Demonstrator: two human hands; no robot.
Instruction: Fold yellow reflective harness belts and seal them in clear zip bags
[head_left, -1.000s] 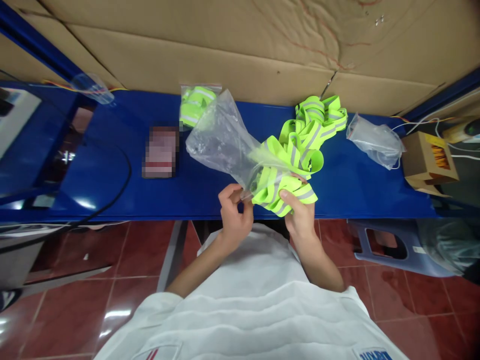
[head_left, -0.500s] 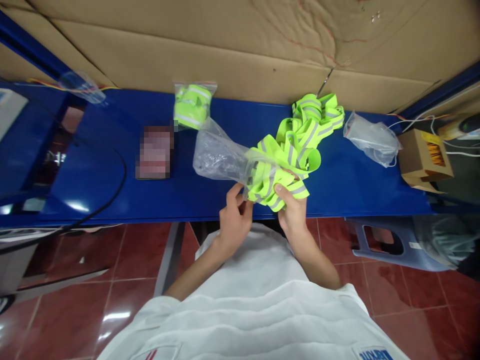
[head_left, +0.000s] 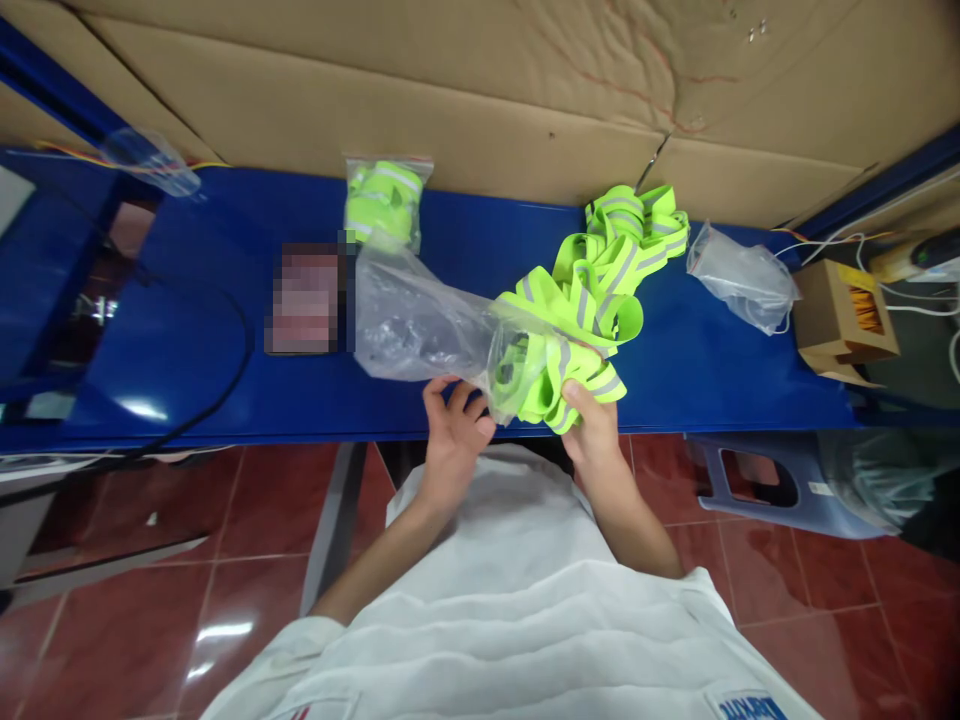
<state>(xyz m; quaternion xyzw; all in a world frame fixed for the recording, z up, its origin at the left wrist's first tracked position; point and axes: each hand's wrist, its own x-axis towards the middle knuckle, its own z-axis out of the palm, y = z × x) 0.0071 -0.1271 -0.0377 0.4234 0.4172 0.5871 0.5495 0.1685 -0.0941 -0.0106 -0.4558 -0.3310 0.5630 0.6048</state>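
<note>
My left hand [head_left: 453, 425] grips the mouth of a clear plastic bag [head_left: 412, 320] that lies across the blue table [head_left: 225, 340]. My right hand [head_left: 592, 425] is closed on a folded bundle of neon yellow reflective bands [head_left: 555, 365], whose left end sits inside the bag's opening. Behind the bundle, a loose pile of the same bands [head_left: 622, 245] stretches toward the back of the table.
A packed bag of bands [head_left: 382, 200] lies at the back. A blurred card [head_left: 304, 298] sits left of the clear bag. Spare clear bags [head_left: 742, 275] and a cardboard box [head_left: 844, 315] are at the right. A black cable [head_left: 225, 390] loops at left; a plastic stool [head_left: 757, 485] stands below.
The bag, raised and puffed a second ago, has dropped to lie flat on the table. My left hand shifted left along its mouth, and the bundle went further into the opening.
</note>
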